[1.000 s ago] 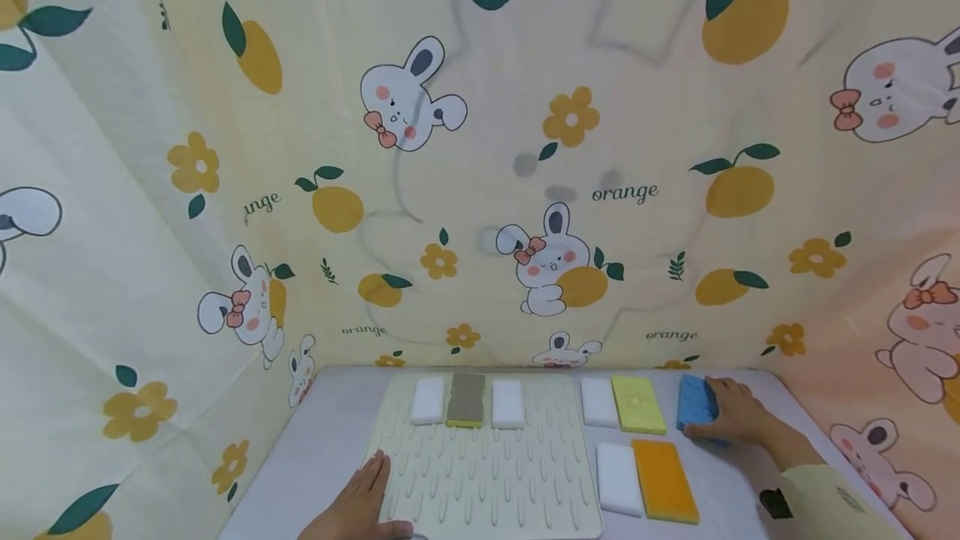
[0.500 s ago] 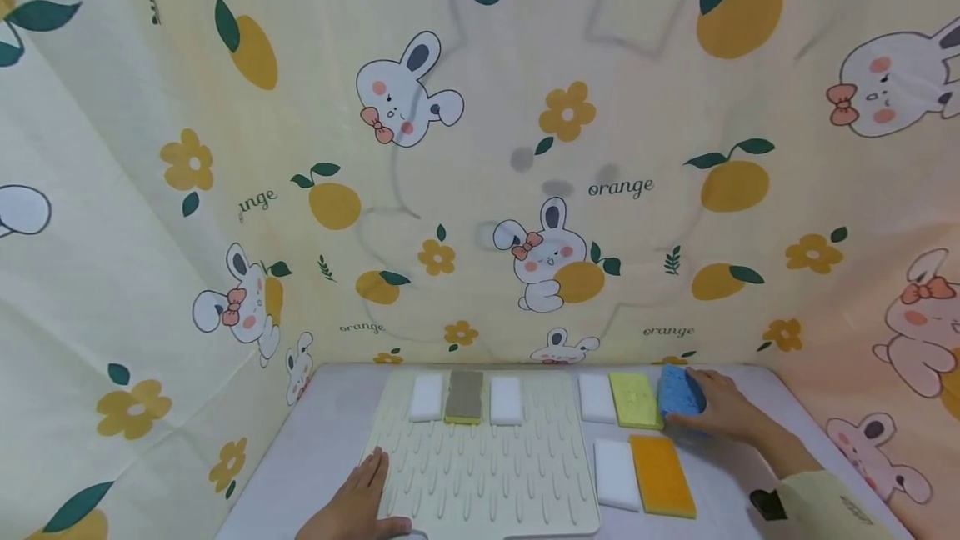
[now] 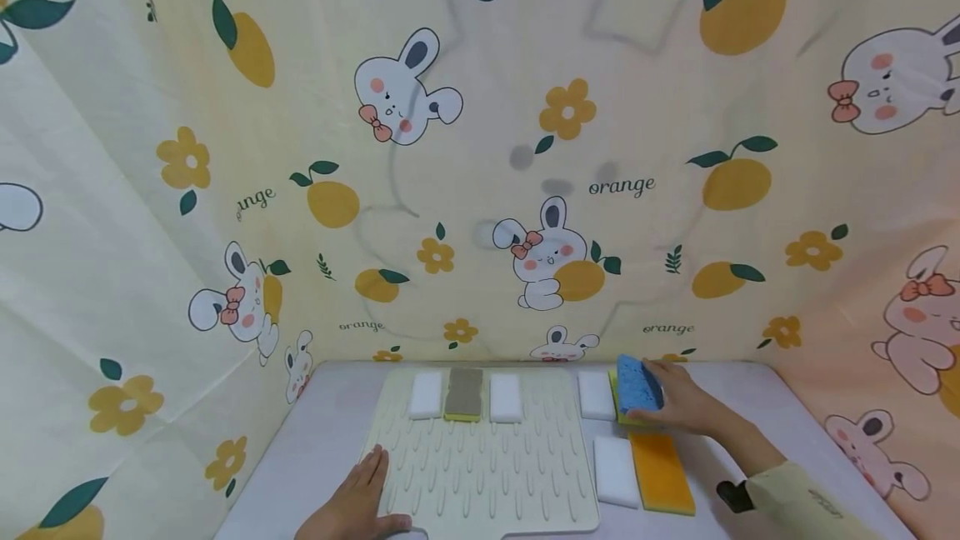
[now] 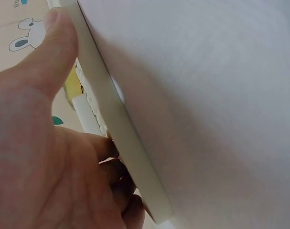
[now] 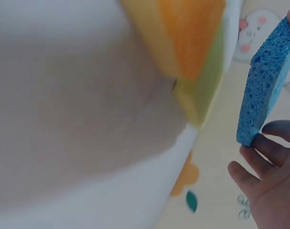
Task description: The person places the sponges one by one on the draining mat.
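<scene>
My right hand (image 3: 684, 398) pinches a blue sponge (image 3: 637, 385) by its sides, thumb opposite fingers. The right wrist view shows this porous blue sponge (image 5: 266, 78) lifted above the table, gripped at its ends. In the head view it overlaps a yellow sponge (image 3: 622, 417). My left hand (image 3: 351, 497) lies against the left edge of a cream ridged mat (image 3: 480, 473), fingers extended and thumb spread at the near corner. The left wrist view has the thumb along the mat's side wall (image 4: 121, 129). Two white sponges (image 3: 426, 397) and a grey-topped yellow sponge (image 3: 464, 394) sit along the mat's far edge.
Right of the mat, a white sponge (image 3: 596, 396) lies beside the yellow one. Nearer me are another white sponge (image 3: 617, 472) and an orange sponge (image 3: 663, 477). A printed curtain (image 3: 480, 148) surrounds the white table (image 3: 300, 440) at the back and sides.
My right hand has carried the blue sponge leftward from the table's right side to over the yellow sponge. My left hand stays at the mat's edge.
</scene>
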Action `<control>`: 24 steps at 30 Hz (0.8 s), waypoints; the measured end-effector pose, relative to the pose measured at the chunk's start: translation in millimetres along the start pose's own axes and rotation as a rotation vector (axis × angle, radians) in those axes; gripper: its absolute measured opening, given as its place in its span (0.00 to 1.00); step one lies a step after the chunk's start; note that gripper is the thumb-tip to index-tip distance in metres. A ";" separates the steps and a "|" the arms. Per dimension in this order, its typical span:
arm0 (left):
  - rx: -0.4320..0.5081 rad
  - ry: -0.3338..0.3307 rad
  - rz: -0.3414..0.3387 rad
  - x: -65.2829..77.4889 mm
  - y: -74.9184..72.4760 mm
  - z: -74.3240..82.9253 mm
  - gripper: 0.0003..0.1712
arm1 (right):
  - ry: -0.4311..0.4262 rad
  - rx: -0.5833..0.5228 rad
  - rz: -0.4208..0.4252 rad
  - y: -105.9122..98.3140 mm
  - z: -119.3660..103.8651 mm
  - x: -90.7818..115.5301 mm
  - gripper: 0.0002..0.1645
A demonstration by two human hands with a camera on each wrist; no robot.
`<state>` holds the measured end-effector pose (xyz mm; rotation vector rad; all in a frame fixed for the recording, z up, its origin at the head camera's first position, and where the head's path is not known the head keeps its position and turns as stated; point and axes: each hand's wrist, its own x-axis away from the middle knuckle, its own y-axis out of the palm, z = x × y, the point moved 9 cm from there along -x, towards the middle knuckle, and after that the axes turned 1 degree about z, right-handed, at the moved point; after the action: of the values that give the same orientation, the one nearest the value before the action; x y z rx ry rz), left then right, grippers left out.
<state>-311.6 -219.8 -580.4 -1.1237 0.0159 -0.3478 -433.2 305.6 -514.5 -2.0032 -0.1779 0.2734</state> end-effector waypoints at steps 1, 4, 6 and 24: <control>0.010 0.006 -0.011 0.4 1.2 -0.6 0.73 | -0.010 -0.001 -0.006 2.4 -4.6 -0.9 0.73; 0.014 0.011 -0.005 0.1 1.8 -2.5 0.74 | -0.032 -0.002 -0.013 8.2 -16.6 -3.6 0.73; 0.007 -0.004 0.000 -0.8 1.0 -2.9 0.73 | -0.044 -0.004 -0.013 11.1 -23.7 -5.2 0.74; -0.059 -0.053 -0.010 -1.6 -0.3 0.9 0.69 | -0.104 -0.033 -0.038 37.4 -74.1 -24.8 0.73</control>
<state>-313.1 -218.7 -580.0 -1.1910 -0.0264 -0.3286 -436.9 219.1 -514.5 -2.0177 -0.2878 0.3532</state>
